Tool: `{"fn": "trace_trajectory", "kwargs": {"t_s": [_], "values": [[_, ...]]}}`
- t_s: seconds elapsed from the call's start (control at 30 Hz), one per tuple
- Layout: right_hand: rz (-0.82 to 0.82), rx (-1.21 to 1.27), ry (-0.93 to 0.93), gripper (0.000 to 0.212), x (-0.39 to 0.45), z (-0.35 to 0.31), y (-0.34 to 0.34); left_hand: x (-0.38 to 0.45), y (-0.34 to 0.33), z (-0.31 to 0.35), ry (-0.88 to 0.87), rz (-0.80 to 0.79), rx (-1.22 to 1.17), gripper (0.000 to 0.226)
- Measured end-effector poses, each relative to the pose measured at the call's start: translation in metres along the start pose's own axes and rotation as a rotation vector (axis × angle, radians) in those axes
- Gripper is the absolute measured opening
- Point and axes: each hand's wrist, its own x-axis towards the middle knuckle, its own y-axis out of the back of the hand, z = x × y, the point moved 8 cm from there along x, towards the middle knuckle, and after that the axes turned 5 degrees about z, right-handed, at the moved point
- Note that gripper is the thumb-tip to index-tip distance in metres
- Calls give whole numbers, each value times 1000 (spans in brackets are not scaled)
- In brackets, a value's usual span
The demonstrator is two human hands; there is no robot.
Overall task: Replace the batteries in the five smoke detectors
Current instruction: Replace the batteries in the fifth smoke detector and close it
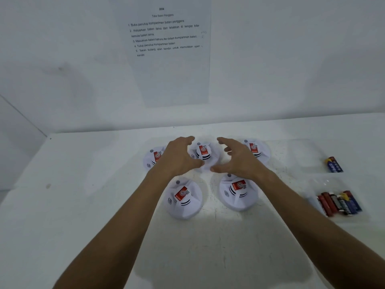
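Both hands spread, fingers loosely curved, holding nothing: left hand (177, 155) and right hand (237, 159) flank the middle back smoke detector (205, 155); contact unclear. Two front detectors (184, 199) (237, 192) sit mid-table (83, 205). Back-left detector (153, 158) and back-right detector (257, 150) partly hidden by hands. Right edge: mixed battery pile (339, 203), farther blue batteries (333, 164), labels unreadable. Instruction sheet (166, 49) on wall.

VIEW: head, single wide-angle | POSITION: on your head, above table (83, 184) near edge | FACING: forward and down, toward back wall (62, 59) (instruction sheet (166, 49) visible) | RANGE: close, at arm's reach
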Motion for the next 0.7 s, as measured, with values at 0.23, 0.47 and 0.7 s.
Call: {"fn": "trace_trajectory", "kwargs": {"t_s": [0.23, 0.47, 0.7], "values": [[154, -23, -86, 94, -25, 24, 77, 12, -25, 57, -175, -97, 27, 87], [-20, -121, -171, 103, -28, 49, 81, 37, -72, 89, -193, -215, 89, 93], [-51, -281, -113, 52, -8, 70, 69, 47, -105, 92, -135, -289, 232, 73]]}}
